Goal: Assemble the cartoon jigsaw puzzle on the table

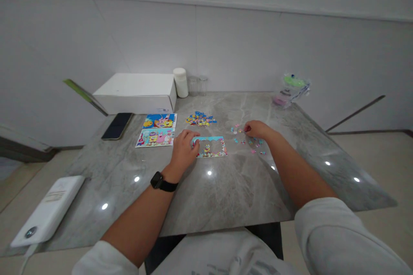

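Observation:
A partly assembled jigsaw puzzle (222, 153) lies on the grey marbled table; its border is joined and bare table shows inside it. My left hand (186, 148) rests at its left edge with thumb and fingers apart. My right hand (256, 129) is among loose pieces (253, 151) to the right of the puzzle, fingertips pressed together; what they hold, if anything, is too small to make out. A heap of blue and yellow pieces (200, 119) sits behind the puzzle. Left of my left hand lies a printed picture sheet (156, 137) with cartoon figures.
On the grey table (226, 206) stand a white box (135, 86), a white canister (181, 83) and two clear glasses (202, 86) at the back. A phone (118, 126), a white power bank (48, 211) and a plastic bag (292, 90) lie near the edges.

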### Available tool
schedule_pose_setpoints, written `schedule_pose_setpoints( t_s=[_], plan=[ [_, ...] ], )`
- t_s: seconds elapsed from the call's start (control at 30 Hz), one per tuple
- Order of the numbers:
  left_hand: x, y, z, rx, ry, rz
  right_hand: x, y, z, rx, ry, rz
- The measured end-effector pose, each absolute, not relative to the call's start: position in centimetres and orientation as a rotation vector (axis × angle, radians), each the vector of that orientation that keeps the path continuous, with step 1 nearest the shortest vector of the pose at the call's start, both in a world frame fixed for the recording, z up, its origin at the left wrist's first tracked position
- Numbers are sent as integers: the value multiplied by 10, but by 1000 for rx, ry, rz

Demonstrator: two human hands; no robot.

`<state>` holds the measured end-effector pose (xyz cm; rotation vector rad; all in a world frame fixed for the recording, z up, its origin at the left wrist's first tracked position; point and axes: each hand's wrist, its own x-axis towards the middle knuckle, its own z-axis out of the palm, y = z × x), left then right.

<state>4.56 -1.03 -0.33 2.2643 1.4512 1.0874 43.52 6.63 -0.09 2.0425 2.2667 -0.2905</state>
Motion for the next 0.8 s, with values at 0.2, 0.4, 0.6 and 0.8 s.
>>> schedule_pose_setpoints(
  t_s=[0.2,0.4,0.6,0.8],
  plan=[
    [45,-8,-3,2217,1485,1122,434,73,2,2008,2261,-356],
    [45,-7,-5,2213,1489,1117,438,72,7,1998,2199,-400],
    [44,-7,-7,2205,1451,1135,436,66,22,2013,2152,-401],
    [46,-6,-10,2220,1411,1115,363,43,39,1826,2615,-545]
  ],
)
